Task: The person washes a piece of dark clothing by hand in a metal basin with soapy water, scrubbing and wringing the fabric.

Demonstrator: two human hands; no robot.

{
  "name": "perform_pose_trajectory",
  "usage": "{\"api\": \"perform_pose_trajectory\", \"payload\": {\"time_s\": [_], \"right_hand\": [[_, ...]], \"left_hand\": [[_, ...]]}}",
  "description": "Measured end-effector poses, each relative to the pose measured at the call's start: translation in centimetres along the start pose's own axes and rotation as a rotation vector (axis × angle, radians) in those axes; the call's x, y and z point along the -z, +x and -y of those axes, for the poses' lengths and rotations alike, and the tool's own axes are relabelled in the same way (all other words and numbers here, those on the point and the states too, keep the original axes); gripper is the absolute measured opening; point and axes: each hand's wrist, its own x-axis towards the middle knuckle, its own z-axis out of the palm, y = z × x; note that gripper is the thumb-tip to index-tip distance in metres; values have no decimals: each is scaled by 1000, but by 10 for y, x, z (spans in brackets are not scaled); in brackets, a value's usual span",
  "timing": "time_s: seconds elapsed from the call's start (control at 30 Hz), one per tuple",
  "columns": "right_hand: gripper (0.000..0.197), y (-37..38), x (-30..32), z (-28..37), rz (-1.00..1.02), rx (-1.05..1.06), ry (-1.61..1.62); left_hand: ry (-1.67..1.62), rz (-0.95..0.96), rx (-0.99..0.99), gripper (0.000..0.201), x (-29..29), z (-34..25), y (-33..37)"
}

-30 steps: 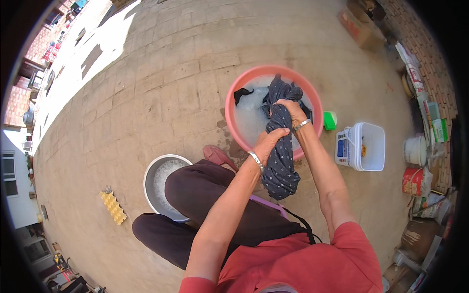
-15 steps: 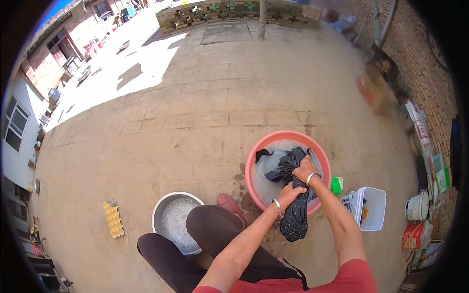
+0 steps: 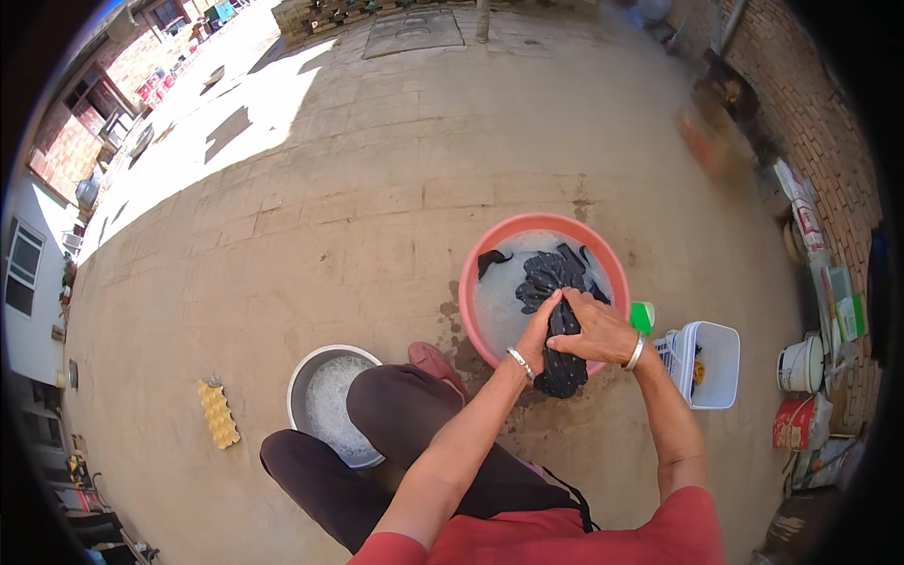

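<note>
A dark cloth garment with small light spots (image 3: 556, 273) lies bunched in a pink basin (image 3: 466, 301) of cloudy, soapy water. Its near end bulges toward me at the basin's near rim. My left hand (image 3: 537, 331) grips the garment from the left side. My right hand (image 3: 605, 330) lies across it from the right, thumb and fingers around the cloth; both hands are close together. Their fingertips are partly hidden by the cloth. A separate dark piece of cloth (image 3: 490, 261) rests at the basin's left inner edge.
A metal basin of suds (image 3: 296, 400) stands beside my knee (image 3: 391, 400), with a yellow egg tray (image 3: 218, 414) farther left. Right of the pink basin are a green-and-white container (image 3: 642, 318) and a white bucket (image 3: 720, 381). Bags and a white tub (image 3: 800, 365) line the brick wall.
My hands have come closer together, the right one turning and sliding down the garment. The garment's near end, which hung longer toward me, is now shorter and drawn up. The view has shifted slightly.
</note>
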Motion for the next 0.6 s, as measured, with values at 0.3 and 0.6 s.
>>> {"api": "perform_pose_trajectory", "payload": {"time_s": [0.3, 0.6], "right_hand": [[60, -4, -79, -124, -388, -726, 1749], [69, 49, -84, -59, -277, -6, 2307]], "left_hand": [[-153, 28, 145, 55, -6, -8, -10], [-223, 73, 198, 48, 16, 0, -8]]}}
